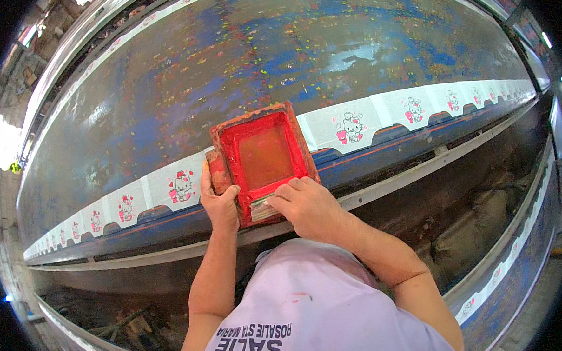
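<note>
A small screen-printing frame with thick red ink round its inner edges lies tilted over the near edge of a long table. My left hand grips its lower left side, with the thumb on the rim. At the frame's near end, my right hand is closed on a squeegee smeared with red. Under and to both sides of the frame runs a row of white fabric pieces, printed with a cartoon cat in black and red. The frame hides the piece beneath it.
The long dark table is spattered with blue, yellow and red paint. A metal rail follows its near side. Behind me on the right stands another table with a similar printed row. Far left, a wall and bright openings show.
</note>
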A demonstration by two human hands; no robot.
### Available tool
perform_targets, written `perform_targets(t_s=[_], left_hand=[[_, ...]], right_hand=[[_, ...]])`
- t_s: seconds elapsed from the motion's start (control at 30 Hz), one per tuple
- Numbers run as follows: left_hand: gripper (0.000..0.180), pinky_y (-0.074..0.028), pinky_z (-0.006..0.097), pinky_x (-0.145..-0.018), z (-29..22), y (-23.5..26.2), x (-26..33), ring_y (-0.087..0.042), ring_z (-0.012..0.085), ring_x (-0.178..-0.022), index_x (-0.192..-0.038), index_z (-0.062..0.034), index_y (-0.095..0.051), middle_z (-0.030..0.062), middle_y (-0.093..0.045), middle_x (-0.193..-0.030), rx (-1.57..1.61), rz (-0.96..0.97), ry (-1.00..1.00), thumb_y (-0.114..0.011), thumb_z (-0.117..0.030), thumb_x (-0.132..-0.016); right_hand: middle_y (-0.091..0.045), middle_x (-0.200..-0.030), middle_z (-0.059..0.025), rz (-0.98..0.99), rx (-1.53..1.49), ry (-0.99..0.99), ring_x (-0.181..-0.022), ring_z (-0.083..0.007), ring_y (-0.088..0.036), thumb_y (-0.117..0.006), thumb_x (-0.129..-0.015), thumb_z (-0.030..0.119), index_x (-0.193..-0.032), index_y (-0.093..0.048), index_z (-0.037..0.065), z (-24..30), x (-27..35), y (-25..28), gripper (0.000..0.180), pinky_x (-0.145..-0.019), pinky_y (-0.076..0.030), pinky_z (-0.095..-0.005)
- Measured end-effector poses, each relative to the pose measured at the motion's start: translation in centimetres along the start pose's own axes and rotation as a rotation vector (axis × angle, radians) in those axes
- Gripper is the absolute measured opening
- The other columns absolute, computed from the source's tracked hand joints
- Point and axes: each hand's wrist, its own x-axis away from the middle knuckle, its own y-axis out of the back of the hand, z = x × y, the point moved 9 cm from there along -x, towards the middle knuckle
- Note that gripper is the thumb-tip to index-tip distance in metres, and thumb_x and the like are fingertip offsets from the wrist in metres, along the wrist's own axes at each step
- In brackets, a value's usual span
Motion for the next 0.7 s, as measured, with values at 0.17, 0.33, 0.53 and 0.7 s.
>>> perform_targets(t_s=[0.17, 0.33, 0.53, 0.7], left_hand=[[0.103, -0.055, 0.037, -0.119, 0.3, 0.1, 0.1, -0.067, 0.0237, -0.141, -0.178, 0.0033, -0.040, 0.0156, -0.061, -0.164, 0.047, -0.023, 0.024, -0.067, 0.021, -0.081], [0.102, -0.055, 0.037, -0.120, 0.1, 0.3, 0.1, -0.067, 0.0230, -0.141, -0.177, 0.0034, -0.041, 0.0146, -0.062, -0.164, 0.008, -0.006, -0.009, -0.069, 0.020, -0.081], [0.099, -0.054, 0.038, -0.121, 0.6, 0.6, 0.1, -0.066, 0.0232, -0.142, -0.177, 0.0030, -0.042, 0.0157, -0.061, -0.165, -0.044, -0.013, -0.002, -0.074, 0.017, -0.084], [0.095, -0.051, 0.044, -0.126, -1.3, 0.3, 0.8, -0.067, 0.0281, -0.142, -0.175, 0.0030, -0.045, 0.0168, -0.059, -0.168, -0.296, -0.001, -0.104, -0.078, 0.013, -0.086]], right_hand=[[-0.075, -0.123, -0.0098, -0.099, -0.003, -0.011, -0.117, -0.0332, -0.073, -0.071, -0.093, 0.010, -0.130, -0.078, 0.006, 0.3, 0.6, -0.9, 0.038, -0.102, -0.058, -0.0478], [-0.074, -0.125, -0.0098, -0.129, 0.033, -0.048, -0.120, -0.0336, -0.073, -0.071, -0.093, 0.008, -0.132, -0.079, 0.010, -1.0, -0.3, -1.7, 0.040, -0.103, -0.058, -0.0489], [-0.074, -0.126, -0.0108, -0.210, 0.082, -0.031, -0.117, -0.0356, -0.073, -0.072, -0.091, 0.003, -0.129, -0.080, 0.010, -4.5, -5.0, -1.5, 0.040, -0.103, -0.057, -0.0513], [-0.079, -0.120, -0.0136, -0.163, 0.031, -0.043, -0.115, -0.0379, -0.074, -0.069, -0.090, -0.004, -0.127, -0.082, 0.007, -7.5, -9.2, -0.6, 0.041, -0.105, -0.058, -0.0500]])
